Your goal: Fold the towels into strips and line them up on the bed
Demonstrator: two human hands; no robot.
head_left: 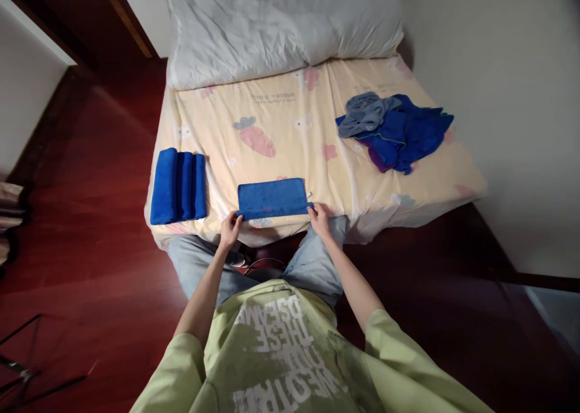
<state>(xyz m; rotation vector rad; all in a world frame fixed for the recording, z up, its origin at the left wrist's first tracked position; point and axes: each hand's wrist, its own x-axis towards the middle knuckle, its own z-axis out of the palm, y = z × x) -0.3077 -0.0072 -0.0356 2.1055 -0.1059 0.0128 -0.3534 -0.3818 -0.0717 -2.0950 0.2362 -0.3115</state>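
Pinching near-left corner of blue cloth [272,197] with left fingers [238,218], near-right corner with right fingers [311,209]. Lying flat as narrow rectangle on patterned sheet [212,123], close to near edge of bed. Showing 1 small white tag [309,194] by right side. Noted to left, apart from cloth: 3 folded blue towels [183,186], packed side by side. Noted to far right: loose pile [403,135], mostly blue, with gray cloth [367,114] on top, purple piece [377,159] underneath. Spread across far end: pale quilt [281,23].

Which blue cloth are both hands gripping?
The flat cloth between the folded cloths and the loose pile; left hand and right hand pinch its near corners, others lie untouched.
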